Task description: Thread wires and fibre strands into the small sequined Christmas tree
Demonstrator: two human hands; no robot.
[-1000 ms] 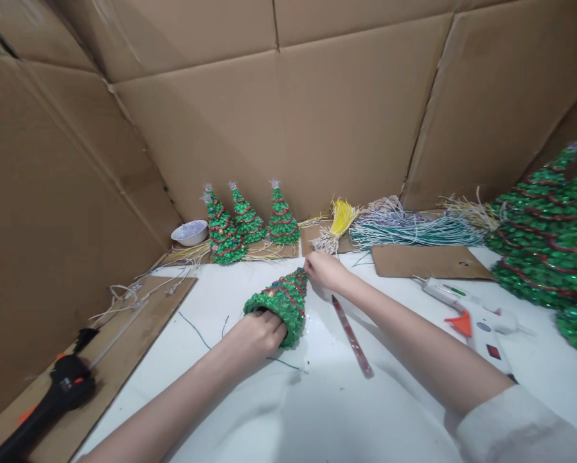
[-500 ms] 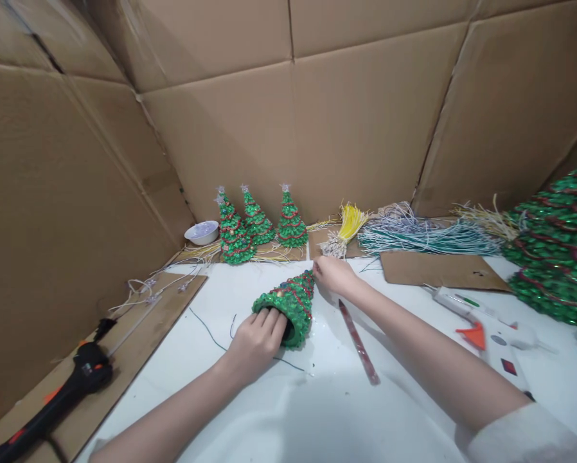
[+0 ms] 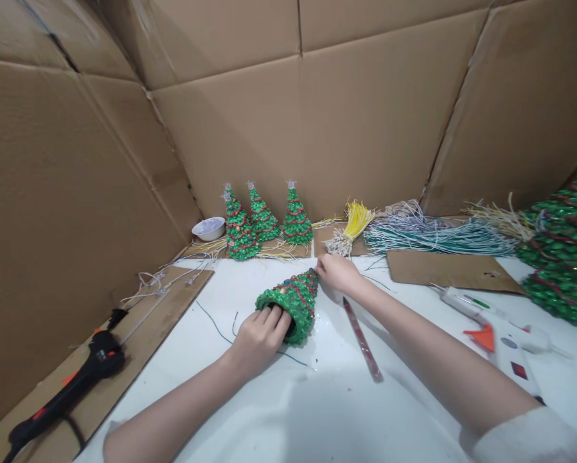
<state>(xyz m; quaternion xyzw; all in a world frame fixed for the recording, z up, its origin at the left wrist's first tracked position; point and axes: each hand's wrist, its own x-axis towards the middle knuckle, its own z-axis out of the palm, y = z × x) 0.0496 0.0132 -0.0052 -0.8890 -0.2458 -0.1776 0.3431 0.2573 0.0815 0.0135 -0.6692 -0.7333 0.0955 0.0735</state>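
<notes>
A small green Christmas tree [image 3: 301, 292] with red garland lies tilted on the white table, its hollow base towards me. My left hand [image 3: 262, 331] has its fingers pushed into that dark opening; the fingertips are hidden inside. At the tree's tip, my right hand [image 3: 337, 271] is closed in a pinch, and what is between the fingertips is covered. Just right of the tree lies a slim red stick in clear wrap [image 3: 362, 341]. Thin green wires [image 3: 214, 323] lie on the table by my left hand.
Several finished trees with star tops [image 3: 297, 218] stand at the back, near a white bowl [image 3: 208, 229]. Bundles of yellow wires [image 3: 358, 220] and green-white wires [image 3: 437, 238] lie behind. A white glue gun [image 3: 500, 341] is at right, a black glue gun [image 3: 93, 360] at left.
The whole view has shifted slightly, so things appear a little further right. Both hands keep their places on the tree.
</notes>
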